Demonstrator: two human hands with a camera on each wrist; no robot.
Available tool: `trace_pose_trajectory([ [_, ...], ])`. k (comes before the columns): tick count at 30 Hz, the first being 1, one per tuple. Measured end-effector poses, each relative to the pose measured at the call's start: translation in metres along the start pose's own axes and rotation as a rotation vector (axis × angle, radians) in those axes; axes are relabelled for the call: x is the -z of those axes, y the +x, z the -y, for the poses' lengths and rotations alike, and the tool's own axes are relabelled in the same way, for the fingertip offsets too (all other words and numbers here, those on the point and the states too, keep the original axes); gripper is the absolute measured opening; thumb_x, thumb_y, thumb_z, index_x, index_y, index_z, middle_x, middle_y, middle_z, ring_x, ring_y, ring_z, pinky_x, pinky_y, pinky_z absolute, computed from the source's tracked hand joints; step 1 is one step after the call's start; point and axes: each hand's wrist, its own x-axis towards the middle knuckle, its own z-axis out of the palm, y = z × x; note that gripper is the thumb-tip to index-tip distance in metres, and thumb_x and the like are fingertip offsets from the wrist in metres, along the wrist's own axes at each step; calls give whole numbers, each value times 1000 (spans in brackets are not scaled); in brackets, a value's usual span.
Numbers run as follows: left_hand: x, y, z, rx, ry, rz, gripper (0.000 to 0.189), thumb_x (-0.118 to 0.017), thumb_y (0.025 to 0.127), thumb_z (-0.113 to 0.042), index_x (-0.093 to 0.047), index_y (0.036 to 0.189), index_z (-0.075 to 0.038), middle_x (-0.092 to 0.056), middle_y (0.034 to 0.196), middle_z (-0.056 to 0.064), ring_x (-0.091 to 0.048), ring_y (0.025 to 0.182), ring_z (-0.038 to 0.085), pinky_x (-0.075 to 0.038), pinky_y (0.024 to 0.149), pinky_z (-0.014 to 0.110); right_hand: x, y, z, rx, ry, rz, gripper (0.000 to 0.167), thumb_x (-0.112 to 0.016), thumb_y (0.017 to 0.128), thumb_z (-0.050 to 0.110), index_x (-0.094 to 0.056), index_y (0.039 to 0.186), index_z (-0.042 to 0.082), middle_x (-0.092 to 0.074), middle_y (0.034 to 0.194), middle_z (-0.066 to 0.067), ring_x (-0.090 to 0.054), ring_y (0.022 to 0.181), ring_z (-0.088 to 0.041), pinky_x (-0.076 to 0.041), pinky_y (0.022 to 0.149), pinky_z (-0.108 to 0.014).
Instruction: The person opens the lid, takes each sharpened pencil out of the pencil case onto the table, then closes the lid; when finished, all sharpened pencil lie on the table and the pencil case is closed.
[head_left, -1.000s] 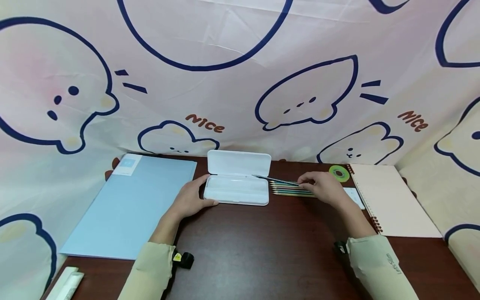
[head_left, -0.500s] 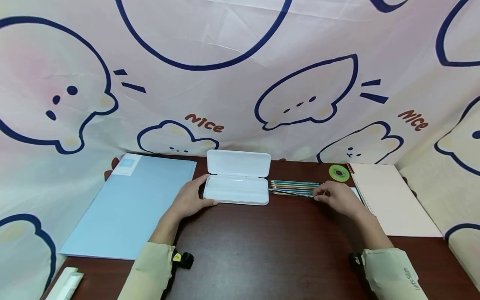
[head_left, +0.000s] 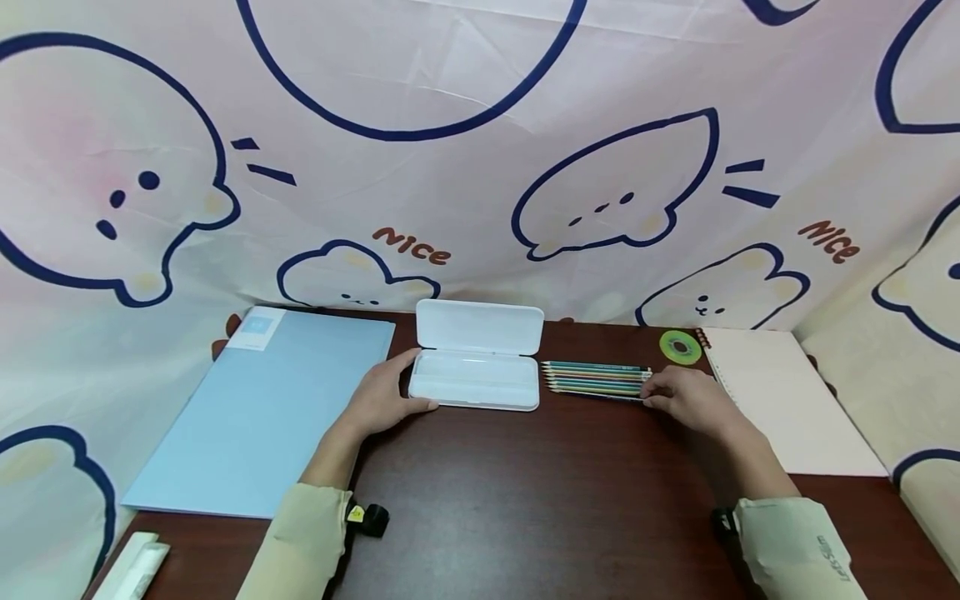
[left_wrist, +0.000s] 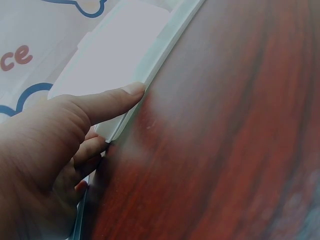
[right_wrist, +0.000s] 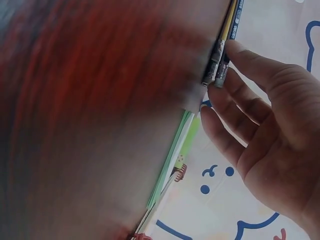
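A white pencil case (head_left: 476, 398) lies with its lid up at the back of the table. My left hand (head_left: 375, 398) holds its left end, with the thumb (left_wrist: 120, 100) along the front edge and the other fingers at the end. To the right of the case lies a row of several pencils (head_left: 596, 379), points toward the case. At their blunt ends, my right hand (head_left: 690, 398) pinches the end of a dark pencil (head_left: 600, 395) at the row's front edge. In the right wrist view, thumb and fingers are by the pencil ends (right_wrist: 220, 70).
A large blue folder (head_left: 277, 408) lies on the left, and a spiral sketchbook (head_left: 795, 400) on the right. A green round roll (head_left: 680, 347) sits behind my right hand. Pale narrow packets (head_left: 135, 567) lie at the near left. A patterned cloth (head_left: 465, 192) walls the back and sides.
My right hand has moved right and nearer, bringing the dark pencil from above the row down to its front edge. My left hand has stayed on the pencil case.
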Motion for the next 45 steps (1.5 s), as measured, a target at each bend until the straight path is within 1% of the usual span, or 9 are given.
trace_pose_trajectory([
  [2,1,0,-1,2,-4,0,94,-86,80,-39,-38,156,-10,-49,154,15,-47,140,39,-40,113,58,0,2,-1,11,-9,-4,3,-75,92,22,-75,89,22,-67,87,6,-62,82,-15,-54,79,-47],
  [7,1,0,-2,1,-13,2,93,-85,80,-39,-39,156,-11,-49,154,14,-47,140,38,-40,113,58,-1,5,-1,9,-29,-15,9,-76,91,18,-73,86,26,-65,85,6,-59,79,-15,-53,78,-47],
  [18,3,2,-3,-3,-9,1,94,-85,80,-40,-39,156,-12,-49,155,14,-48,140,38,-40,113,57,-2,10,-2,-32,-57,2,8,-76,91,20,-68,90,21,-67,91,-1,-56,80,-20,-51,76,-47],
  [24,4,1,-3,4,-7,4,94,-86,80,-39,-39,156,-11,-49,154,14,-48,139,38,-40,113,57,-1,13,2,-49,-27,4,7,-75,92,20,-71,97,19,-67,92,-1,-55,79,-20,-50,74,-44],
  [29,5,-1,-3,2,-9,1,94,-86,80,-39,-39,156,-10,-50,153,15,-49,139,38,-41,112,58,5,18,12,-36,54,-2,13,-72,95,21,-73,107,16,-67,92,-1,-56,81,-18,-49,72,-39],
  [32,5,-1,-2,2,-7,2,93,-86,80,-39,-40,156,-10,-50,153,15,-49,138,38,-41,112,58,8,23,20,19,108,-15,19,-70,97,20,-73,114,13,-71,101,-4,-62,89,-20,-53,77,-42],
  [37,4,-1,0,2,-3,-1,93,-86,79,-39,-40,155,-10,-50,153,14,-49,138,37,-41,112,57,11,40,41,87,194,-54,28,-66,100,26,-72,123,12,-72,122,-8,-66,111,-28,-55,93,-52],
  [40,3,-1,0,-3,7,-3,94,-86,80,-39,-39,156,-10,-50,153,15,-49,139,38,-41,112,57,12,55,56,78,245,-66,37,-61,102,37,-70,130,15,-70,131,-8,-64,121,-30,-53,98,-54],
  [45,1,0,-1,-16,12,-1,94,-86,80,-39,-39,156,-10,-50,153,15,-50,138,38,-42,112,56,9,80,81,30,301,-62,50,-55,104,43,-59,144,13,-61,144,-12,-57,133,-35,-48,106,-56],
])
